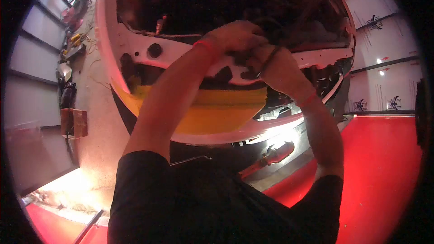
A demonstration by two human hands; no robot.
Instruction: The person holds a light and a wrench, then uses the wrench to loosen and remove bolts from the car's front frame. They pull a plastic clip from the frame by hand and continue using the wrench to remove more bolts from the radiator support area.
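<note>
Both my hands are together over the white front crossbar [176,53] of a car's open engine bay. My left hand [237,37] reaches across the bar's upper edge with its fingers curled; whatever is in them is hidden. Just right of it and nearer to me is my right hand [274,67], bent inward with closed fingers. A thin dark strip shows against it, too dim to name. Dark parts lie between and below the hands. A yellow panel [217,108] covers part of the car's front beneath my left forearm.
The engine bay [217,0] beyond is very dark. A lit work lamp [278,152] lies low in front of the bumper [203,138]. Tools and a brown box [74,123] stand along the left wall. Printed white panels [379,68] and a red surface [379,171] are at right.
</note>
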